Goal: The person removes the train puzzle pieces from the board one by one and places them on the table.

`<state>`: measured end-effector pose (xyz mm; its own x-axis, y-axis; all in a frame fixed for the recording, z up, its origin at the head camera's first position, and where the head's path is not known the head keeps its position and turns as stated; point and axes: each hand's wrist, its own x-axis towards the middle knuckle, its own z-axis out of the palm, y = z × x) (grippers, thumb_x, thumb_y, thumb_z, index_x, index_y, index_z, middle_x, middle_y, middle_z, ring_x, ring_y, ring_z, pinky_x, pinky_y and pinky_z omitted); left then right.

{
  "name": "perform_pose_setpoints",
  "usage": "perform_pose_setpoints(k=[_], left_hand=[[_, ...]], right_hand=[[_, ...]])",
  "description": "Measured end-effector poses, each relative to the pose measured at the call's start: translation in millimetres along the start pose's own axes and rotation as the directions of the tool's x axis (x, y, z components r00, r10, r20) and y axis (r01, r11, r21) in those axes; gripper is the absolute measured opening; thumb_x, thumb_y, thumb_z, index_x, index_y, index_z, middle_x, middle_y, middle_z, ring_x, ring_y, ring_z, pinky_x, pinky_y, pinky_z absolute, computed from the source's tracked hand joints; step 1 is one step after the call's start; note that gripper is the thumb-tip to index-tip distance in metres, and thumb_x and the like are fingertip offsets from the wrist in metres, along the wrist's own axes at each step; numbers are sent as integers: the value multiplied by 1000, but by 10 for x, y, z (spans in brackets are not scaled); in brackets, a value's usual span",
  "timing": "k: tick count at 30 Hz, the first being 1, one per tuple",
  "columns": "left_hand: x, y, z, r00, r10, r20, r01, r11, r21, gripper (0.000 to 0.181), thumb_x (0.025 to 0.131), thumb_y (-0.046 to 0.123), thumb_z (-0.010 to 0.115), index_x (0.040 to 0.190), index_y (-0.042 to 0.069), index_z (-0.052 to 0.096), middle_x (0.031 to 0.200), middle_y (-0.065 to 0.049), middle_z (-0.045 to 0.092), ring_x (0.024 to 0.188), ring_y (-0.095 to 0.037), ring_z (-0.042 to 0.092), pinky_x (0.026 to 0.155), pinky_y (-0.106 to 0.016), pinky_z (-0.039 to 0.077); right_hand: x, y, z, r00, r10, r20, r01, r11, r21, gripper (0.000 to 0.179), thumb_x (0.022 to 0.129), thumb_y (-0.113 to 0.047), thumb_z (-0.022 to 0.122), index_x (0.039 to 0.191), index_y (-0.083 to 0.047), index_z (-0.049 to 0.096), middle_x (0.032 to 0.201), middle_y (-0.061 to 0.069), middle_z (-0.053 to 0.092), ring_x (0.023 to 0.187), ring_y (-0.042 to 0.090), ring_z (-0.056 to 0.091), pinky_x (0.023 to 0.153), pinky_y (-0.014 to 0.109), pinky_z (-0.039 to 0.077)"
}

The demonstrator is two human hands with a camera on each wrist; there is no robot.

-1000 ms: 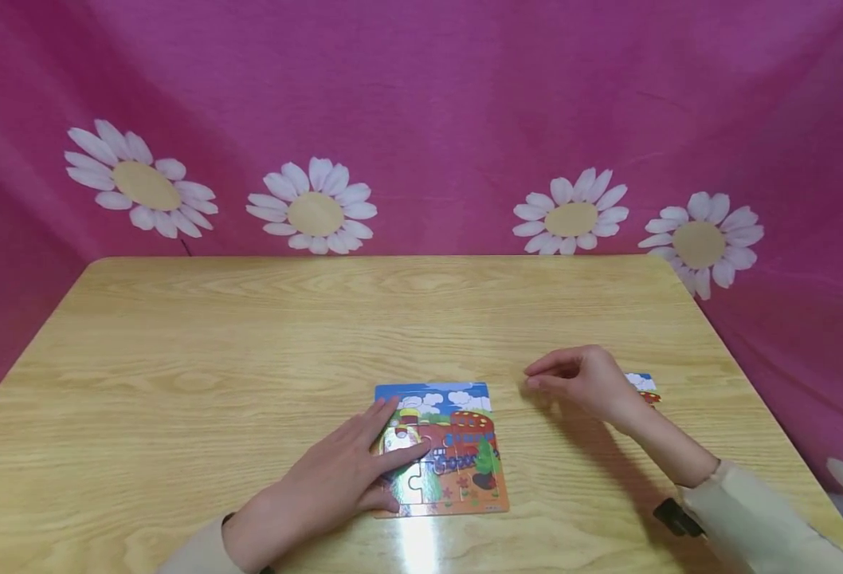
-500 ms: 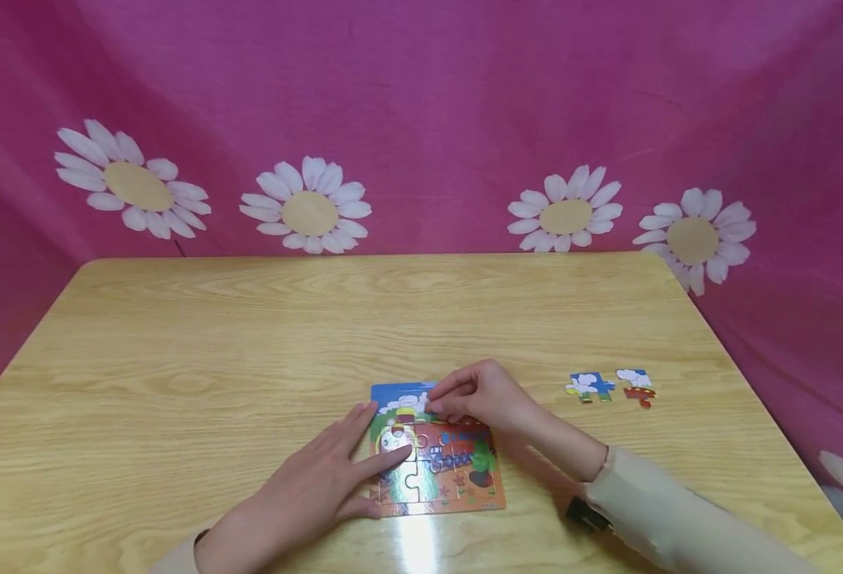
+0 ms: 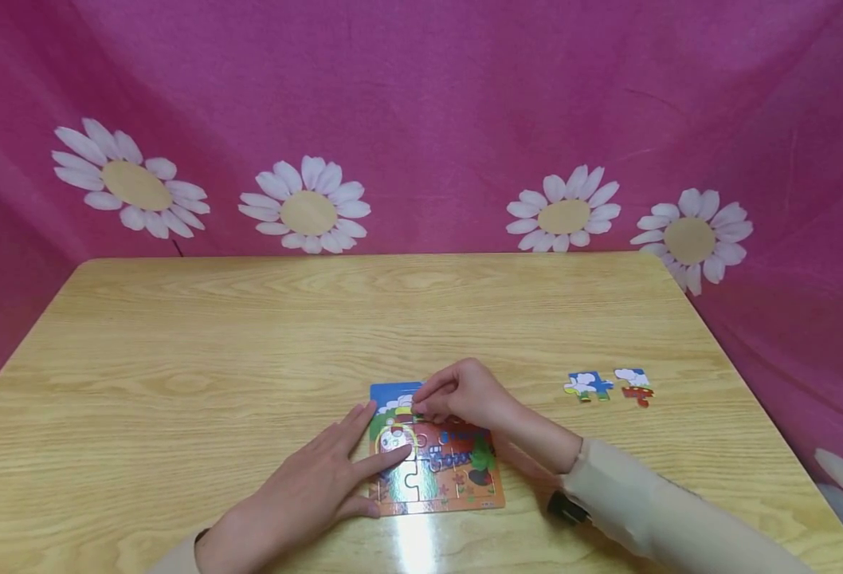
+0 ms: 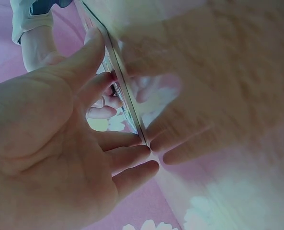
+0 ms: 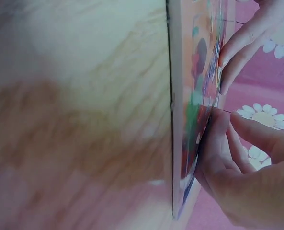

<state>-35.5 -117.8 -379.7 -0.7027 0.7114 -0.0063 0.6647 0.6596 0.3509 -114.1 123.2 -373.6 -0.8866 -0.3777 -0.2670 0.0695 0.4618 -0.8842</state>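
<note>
Right hand (image 3: 468, 395) has been shifted slightly left over the upper part of the puzzle (image 3: 457, 466) since 0.5 s ago; at 1.0 s ago it was held out over the tabletop (image 3: 264, 335), right of the puzzle. Left hand (image 3: 321, 466) has been kept in about the same spot, its fingers spread and laid over the puzzle's left edge. Right hand's fingers are curled narrow, tips brought down at the upper middle of the picture; whether a piece is pinched there cannot be told, as the tips are covered. Puzzle is laid flat on the near part of the tabletop, between the hands; a red-brown scene with a green tree is shown on it, blue sky along the top, glare at lower left. 2 loose pieces are left well apart to the right: the cloud-and-sky piece (image 3: 583, 384) and, just beside it, the cloud-and-red piece (image 3: 635, 376). Light sleeves (image 3: 644, 502) are worn on both arms. Tabletop is backed by pink cloth (image 3: 421, 119), printed with white daisies (image 3: 304, 211).
</note>
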Motion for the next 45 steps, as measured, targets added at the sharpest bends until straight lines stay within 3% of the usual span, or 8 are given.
perform_pose_setpoints(k=[12,30,37,45], left_hand=[[-10,16,-28,999,-39,38,39,999,-11,60,91,50,59,147,33,47,158,-25,19,144,-39,24,108,-51,35],[-6,19,-18,997,-56,52,58,998,-41,59,91,49,60,147,34,47,159,-24,18,144,-38,22,107,-52,36],[5,29,-21,997,-54,48,56,998,-27,60,90,50,60,147,35,47,159,-24,18,144,-38,23,108,-50,36],[12,32,-26,995,-71,66,73,997,-38,60,91,52,58,147,36,46,159,-23,18,144,-38,22,108,-51,35]], right_hand=[[59,-43,108,997,-13,-77,8,998,-63,5,82,-5,78,86,-3,76,71,1,70,63,11,64,61,23,52],[71,-70,155,997,-38,-69,36,999,-28,6,82,-2,78,88,-4,75,75,2,71,71,14,68,72,27,54],[-22,-20,-38,992,-76,-102,74,997,-20,7,82,-2,77,89,-2,75,79,5,73,73,16,70,70,27,55],[-183,175,-540,981,-105,-166,99,994,-43,7,84,4,73,91,4,73,83,11,73,76,19,71,69,27,56]])
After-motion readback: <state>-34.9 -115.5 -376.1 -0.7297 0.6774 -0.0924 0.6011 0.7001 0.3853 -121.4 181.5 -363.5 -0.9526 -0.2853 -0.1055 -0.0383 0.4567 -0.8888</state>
